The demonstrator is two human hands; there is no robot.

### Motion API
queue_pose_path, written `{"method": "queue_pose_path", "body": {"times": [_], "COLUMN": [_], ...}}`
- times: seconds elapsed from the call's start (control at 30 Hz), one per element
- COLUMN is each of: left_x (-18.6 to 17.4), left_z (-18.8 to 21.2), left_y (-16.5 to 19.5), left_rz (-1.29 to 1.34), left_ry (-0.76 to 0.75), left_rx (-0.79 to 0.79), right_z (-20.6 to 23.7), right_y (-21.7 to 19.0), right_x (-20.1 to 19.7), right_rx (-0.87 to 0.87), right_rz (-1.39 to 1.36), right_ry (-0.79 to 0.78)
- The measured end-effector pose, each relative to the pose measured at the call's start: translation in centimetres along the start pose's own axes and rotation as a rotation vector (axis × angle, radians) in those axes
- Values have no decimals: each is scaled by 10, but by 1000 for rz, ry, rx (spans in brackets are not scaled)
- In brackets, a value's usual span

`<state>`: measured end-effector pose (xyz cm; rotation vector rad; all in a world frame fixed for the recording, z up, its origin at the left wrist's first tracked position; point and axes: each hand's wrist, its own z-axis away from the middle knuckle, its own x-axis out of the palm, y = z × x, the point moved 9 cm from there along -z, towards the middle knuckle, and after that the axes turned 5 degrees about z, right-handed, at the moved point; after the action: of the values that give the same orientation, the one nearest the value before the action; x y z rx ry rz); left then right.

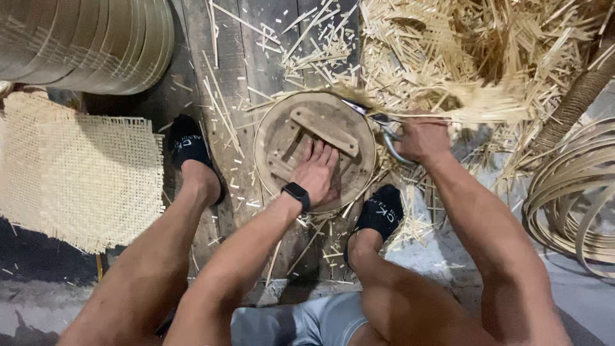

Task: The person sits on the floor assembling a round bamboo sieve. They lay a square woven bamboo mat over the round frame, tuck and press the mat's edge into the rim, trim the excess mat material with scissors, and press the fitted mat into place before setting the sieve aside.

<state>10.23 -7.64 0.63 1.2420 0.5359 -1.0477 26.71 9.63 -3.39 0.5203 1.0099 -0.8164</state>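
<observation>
at frame centre the left hand (315,172) presses flat, fingers spread, on the round wooden frame (314,150); the right hand (419,138) grips shears (378,122) at its upper-right rim. best to pin the frame firmly and trim flush.

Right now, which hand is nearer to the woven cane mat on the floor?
Left. The left hand presses flat on the round wooden frame, which lies beside the woven cane mat. The right hand grips shears at the frame's far edge, farther away.
</observation>
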Motion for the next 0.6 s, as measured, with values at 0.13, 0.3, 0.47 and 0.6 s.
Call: {"method": "queue_pose_path", "body": {"times": [0.13, 0.3, 0.47, 0.6], "left_x": [10, 20, 30, 29], "left_z": [4, 6, 13, 16], "left_y": [-4, -11, -17, -20], "left_rz": [-16, -105, -117, -146], "left_ry": [-49, -83, -233, -219], "left_rx": [69, 173, 310, 361], "right_z": [0, -16, -11, -15], "right_y": [8, -11, 25, -31], "right_x": [10, -1, 56, -37], "right_rx": [60, -146, 27, -218], "right_rz": [-100, 152, 223, 478], "right_ry": [-118, 191, -438, 598]}}
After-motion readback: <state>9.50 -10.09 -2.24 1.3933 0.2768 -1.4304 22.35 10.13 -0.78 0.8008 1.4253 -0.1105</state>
